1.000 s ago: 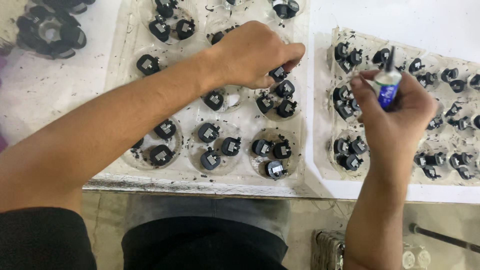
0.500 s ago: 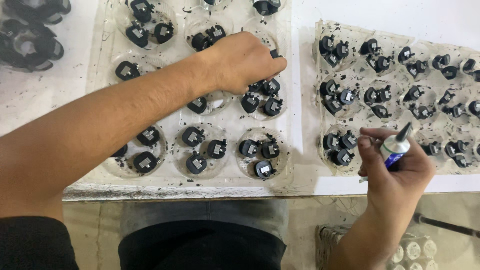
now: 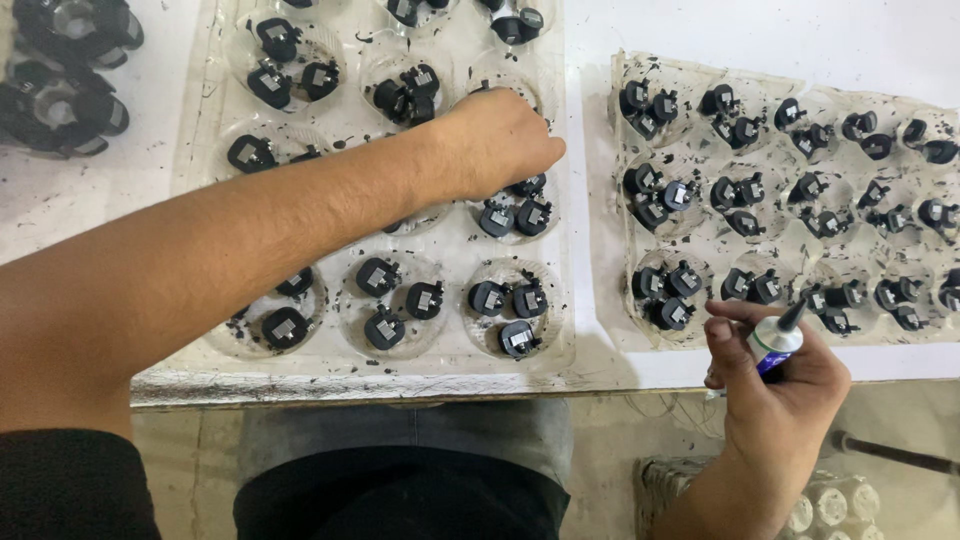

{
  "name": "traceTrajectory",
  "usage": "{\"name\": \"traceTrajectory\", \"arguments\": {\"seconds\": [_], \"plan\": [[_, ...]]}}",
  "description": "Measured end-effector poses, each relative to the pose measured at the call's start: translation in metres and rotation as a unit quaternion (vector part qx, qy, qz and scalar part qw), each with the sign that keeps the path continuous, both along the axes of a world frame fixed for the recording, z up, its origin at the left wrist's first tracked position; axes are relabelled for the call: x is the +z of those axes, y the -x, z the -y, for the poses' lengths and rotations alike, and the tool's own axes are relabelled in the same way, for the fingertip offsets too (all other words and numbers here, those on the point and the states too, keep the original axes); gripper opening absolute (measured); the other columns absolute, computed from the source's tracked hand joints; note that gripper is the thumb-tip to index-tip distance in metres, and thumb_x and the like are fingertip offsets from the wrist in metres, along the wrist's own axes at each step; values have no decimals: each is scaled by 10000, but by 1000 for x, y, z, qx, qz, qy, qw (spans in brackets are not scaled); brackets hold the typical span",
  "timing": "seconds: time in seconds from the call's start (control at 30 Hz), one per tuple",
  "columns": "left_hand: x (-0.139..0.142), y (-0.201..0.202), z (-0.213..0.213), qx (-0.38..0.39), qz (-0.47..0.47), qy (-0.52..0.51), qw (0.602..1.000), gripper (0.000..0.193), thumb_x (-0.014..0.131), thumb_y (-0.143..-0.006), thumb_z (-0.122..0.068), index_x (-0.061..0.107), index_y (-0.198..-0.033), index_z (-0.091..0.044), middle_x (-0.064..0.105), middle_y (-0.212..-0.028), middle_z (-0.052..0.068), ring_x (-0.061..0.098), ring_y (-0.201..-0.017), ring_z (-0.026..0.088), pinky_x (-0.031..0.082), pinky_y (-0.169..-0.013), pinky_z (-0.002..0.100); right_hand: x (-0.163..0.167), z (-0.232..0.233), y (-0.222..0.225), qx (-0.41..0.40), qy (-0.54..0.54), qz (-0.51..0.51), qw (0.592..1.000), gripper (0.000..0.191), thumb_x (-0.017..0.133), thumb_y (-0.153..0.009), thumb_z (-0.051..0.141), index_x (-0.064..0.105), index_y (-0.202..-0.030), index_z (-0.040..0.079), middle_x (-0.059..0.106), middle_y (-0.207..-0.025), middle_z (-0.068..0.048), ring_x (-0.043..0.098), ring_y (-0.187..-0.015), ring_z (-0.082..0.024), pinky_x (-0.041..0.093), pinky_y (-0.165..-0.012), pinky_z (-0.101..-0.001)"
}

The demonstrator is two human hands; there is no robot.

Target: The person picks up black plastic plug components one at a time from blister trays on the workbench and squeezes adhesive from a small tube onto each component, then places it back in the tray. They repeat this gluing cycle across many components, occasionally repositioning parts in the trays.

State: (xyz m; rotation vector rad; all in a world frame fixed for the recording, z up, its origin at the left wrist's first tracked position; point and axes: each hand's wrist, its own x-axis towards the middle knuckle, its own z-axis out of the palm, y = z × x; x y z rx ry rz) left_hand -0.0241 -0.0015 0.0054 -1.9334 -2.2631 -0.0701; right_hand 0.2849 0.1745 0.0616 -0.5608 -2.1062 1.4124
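Head view: right hand [image 3: 775, 385] clenched round small glue tube [image 3: 776, 341], nozzle up, near the table edge. Farther off, left hand [image 3: 497, 140] curled over black parts [image 3: 515, 215] in clear tray [image 3: 455, 240], fingertips hidden; advisable to pinch one part cleanly, neighbours undisturbed.

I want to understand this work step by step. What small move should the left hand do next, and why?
Probably lift one small black part out of its well. The left hand lies closed over that well of the clear tray, while the right hand holds a small tube ready, nozzle up.
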Motion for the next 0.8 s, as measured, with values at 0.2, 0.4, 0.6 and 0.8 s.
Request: {"name": "traceTrajectory", "arguments": {"seconds": [0.2, 0.4, 0.6, 0.8], "plan": [[14, 0, 12, 38, 45, 5, 998, 276, 737, -744, -37, 624, -994, -60, 700, -811, 144, 708, -837, 362, 568, -710, 486, -3, 4, -4, -16, 20, 8, 1000, 151, 764, -942, 9, 736, -1085, -30, 648, -794, -21, 547, -648, -59, 422, -586, -196], [26, -7, 14, 60, 74, 40, 995, 404, 802, -669, -65, 612, -1025, -66, 700, -837, 142, 704, -862, 363, 567, -727, 490, -9, 10, -6, -21, 26, 5, 999, 151, 770, -946, 22, 733, -1081, -36, 637, -793, -14, 537, -653, -58, 409, -595, -193], [25, -3, 11, 60, 55, 50, 995, 417, 825, -638, -83, 632, -1007, -66, 701, -846, 141, 707, -871, 346, 571, -733, 474, -14, 6, -9, -17, 37, 4, 999, 165, 764, -945, 30, 733, -1091, -43, 617, -749, -13, 529, -632, -62, 405, -581, -199], [30, -2, 11, 53, 46, 23, 997, 346, 815, -661, -72, 678, -976, -109, 714, -866, 117, 714, -873, 321, 578, -733, 455, -20, 1, -12, -11, 59, 3, 998, 356, 760, -912, -26, 681, -1258, -61, 647, -841, -45, 577, -702, -85, 457, -638, -214]]}}
